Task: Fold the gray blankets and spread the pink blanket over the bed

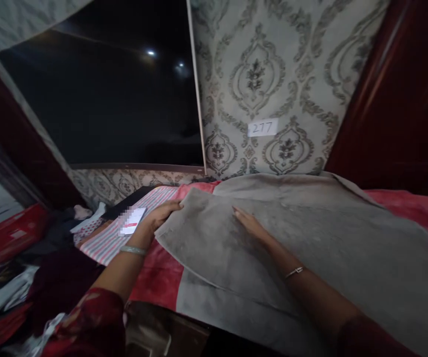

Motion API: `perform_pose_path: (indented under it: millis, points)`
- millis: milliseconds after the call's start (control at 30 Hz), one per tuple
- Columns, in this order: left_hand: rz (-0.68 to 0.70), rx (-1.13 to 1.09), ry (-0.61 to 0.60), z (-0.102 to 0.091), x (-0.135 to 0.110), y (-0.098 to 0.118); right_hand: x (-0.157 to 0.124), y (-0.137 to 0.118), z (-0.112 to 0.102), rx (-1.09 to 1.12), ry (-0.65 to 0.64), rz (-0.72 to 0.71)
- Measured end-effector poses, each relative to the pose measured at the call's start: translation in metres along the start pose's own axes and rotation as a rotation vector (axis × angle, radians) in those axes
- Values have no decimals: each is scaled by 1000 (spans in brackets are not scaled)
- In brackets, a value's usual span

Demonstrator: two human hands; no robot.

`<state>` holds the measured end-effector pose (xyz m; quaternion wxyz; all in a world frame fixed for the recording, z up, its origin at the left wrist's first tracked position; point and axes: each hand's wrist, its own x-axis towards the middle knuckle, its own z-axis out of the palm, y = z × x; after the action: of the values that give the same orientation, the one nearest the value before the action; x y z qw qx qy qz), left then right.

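A large grey cloth [310, 243] with a soft nap is spread before me, one part folded over on top. My left hand [163, 213] is at the far left corner of this folded part, fingers closed at its edge; the thumb does not show clearly. On the upper surface of the cloth rests my right hand [249, 223], palm down with fingers stretched out. Beneath the grey cloth lies a red cloth [157, 272], showing at the left and the far right.
A phone [134, 220] with a lit screen lies on a striped cloth [105, 243] left of my left hand. Heaped clothes [61, 282] and a red container [13, 233] are further left. Behind stand a large dark television [117, 99] and a patterned wall [273, 89] bearing a "277" paper [263, 127].
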<state>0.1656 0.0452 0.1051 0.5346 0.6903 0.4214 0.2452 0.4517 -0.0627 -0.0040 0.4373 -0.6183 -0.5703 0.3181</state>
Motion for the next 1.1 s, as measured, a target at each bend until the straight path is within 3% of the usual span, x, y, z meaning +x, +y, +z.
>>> perform_pose_path:
  millis: [100,200,267,367,433,467,533,600,667,733,800,900,1100]
  points:
    - [145,-24,-220,36,8,59,-17,3,-30,500,22,109]
    - [340,120,-312,103,18,94,-40,11,-62,796,37,143]
    - [360,153,-363,160,22,95,-55,21,-79,897,51,163]
    - [219,333,-579,241,20,70,-76,40,-91,918,15,220]
    - [41,402,-782,277,16,49,-84,53,-90,887,-36,262]
    - [1,399,-837,285,16,40,-86,59,-88,876,-47,273]
    - [29,317,-856,285,21,29,-87,68,-83,874,-6,246]
    - [145,192,-736,265,35,26,-85,71,-78,890,115,183]
    - [246,88,-475,237,56,23,-82,70,-73,892,255,140]
    - [325,16,-57,209,78,16,-78,67,-70,872,354,134]
    - [342,-3,100,190,94,3,-74,63,-71,829,405,140]
    - [341,-30,139,179,104,-24,-66,59,-84,767,437,140]
    - [379,-39,81,188,109,-59,-71,70,-121,639,493,182]
